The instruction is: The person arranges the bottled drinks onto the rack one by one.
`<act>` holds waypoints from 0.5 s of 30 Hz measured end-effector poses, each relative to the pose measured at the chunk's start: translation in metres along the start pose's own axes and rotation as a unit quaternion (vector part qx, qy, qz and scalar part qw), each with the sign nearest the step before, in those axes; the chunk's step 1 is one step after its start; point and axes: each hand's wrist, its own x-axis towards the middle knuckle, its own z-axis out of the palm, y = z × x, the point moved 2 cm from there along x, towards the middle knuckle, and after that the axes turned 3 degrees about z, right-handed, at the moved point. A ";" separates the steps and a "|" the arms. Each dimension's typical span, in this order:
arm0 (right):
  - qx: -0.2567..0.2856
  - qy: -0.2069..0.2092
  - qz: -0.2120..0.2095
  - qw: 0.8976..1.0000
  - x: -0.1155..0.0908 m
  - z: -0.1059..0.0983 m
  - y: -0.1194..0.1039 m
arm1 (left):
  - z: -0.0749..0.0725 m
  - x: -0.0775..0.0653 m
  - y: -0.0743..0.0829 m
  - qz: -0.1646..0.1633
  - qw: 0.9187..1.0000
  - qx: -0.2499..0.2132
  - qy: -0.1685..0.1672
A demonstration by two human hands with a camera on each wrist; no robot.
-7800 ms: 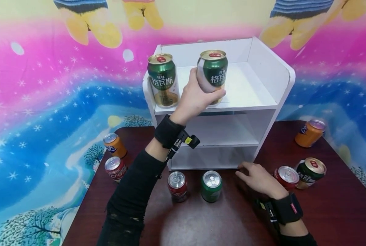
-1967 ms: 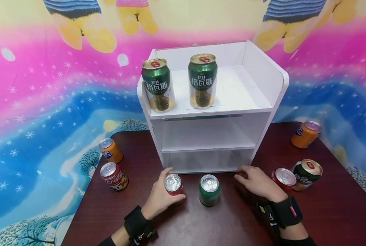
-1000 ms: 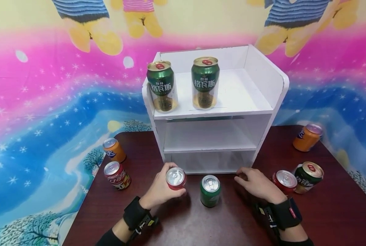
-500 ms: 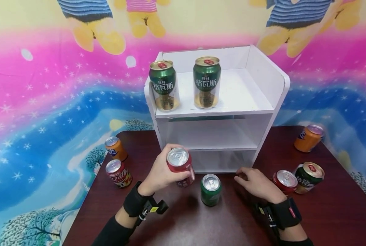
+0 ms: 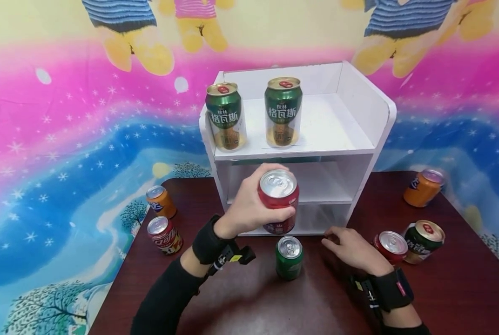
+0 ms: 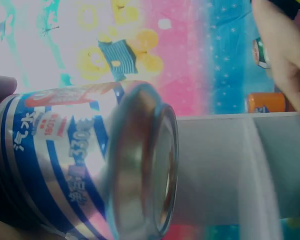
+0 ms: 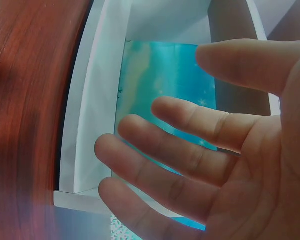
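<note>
My left hand grips a red soda can by its side, thumb across the front. The can is raised over the table and overlaps the middle tier of the white shelf unit in the head view. Up close in the left wrist view, the soda can shows blue and white stripes. Below it on the table stands a small green can. My right hand rests by the shelf's lower right front corner; its relaxed fingers hold nothing in the right wrist view.
Two green-and-gold cans, a left one and a right one, stand on the top tier. At left are an orange can and a red can. Another red can, a green can and an orange can stand at right.
My left hand let go of the second green-and-gold can on the top tier, then took the red soda can off the table and raised it up and rightward. My right hand stayed put.
</note>
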 end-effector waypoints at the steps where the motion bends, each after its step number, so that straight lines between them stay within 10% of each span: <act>1: 0.000 -0.001 0.002 1.000 0.000 0.000 0.000 | 0.002 0.006 0.003 0.004 1.000 0.001 -0.004; 15: 0.015 -0.013 0.008 1.000 0.001 0.001 0.000 | 0.026 0.074 0.036 0.003 0.998 0.037 -0.051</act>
